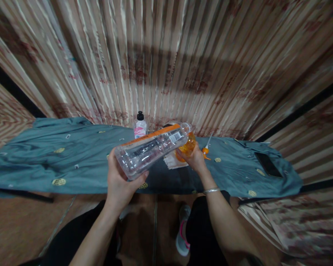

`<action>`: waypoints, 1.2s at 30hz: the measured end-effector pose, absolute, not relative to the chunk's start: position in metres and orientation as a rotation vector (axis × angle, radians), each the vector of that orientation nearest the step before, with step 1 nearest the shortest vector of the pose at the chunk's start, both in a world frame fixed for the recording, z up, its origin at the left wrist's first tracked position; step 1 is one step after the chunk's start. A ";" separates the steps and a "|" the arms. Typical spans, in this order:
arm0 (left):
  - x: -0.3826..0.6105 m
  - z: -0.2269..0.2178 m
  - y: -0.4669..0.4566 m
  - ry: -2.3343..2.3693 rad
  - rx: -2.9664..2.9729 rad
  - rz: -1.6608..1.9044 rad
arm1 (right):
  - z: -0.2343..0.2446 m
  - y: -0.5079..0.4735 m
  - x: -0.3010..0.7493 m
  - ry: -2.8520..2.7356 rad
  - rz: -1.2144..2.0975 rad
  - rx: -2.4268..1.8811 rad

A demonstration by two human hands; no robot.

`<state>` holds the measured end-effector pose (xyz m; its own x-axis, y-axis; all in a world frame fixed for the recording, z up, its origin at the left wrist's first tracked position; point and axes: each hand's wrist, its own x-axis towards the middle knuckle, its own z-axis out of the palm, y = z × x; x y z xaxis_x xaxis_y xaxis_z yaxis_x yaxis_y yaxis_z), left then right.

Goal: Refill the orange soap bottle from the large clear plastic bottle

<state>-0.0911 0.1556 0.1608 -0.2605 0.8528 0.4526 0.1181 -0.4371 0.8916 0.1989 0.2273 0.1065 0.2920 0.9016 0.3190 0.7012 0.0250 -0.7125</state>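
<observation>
My left hand point(122, 184) is wrapped round the base of a large clear plastic bottle point(147, 155) with an orange label. The bottle is tilted, its neck pointing right and slightly up, over an amber bottle point(187, 147). My right hand point(195, 159) grips that smaller amber bottle from the right side. The two mouths meet or overlap; I cannot tell whether they touch. Under the amber bottle lies a white cloth or tissue point(173, 162). To its right an orange pump head point(205, 150) with a thin clear tube rests on the table covering.
A clear bottle with a black cap and pink label point(140, 127) stands at the back. A dark phone point(268, 164) lies on the right of the teal cloth point(83, 159) covering the narrow table. Striped curtains point(161, 66) hang behind, with black poles at both sides.
</observation>
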 end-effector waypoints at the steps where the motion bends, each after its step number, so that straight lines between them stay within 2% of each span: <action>1: -0.091 0.161 0.156 1.198 1.441 1.760 | 0.107 0.227 0.199 -1.461 0.301 -1.729; 36: -0.090 0.161 0.156 1.211 1.402 1.757 | 0.103 0.229 0.201 -1.465 0.282 -1.715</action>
<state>-0.0896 0.1560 0.1614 -0.2798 0.8589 0.4290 0.0951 -0.4199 0.9026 0.2005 0.2290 0.1027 0.2906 0.8953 0.3375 0.7059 0.0375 -0.7073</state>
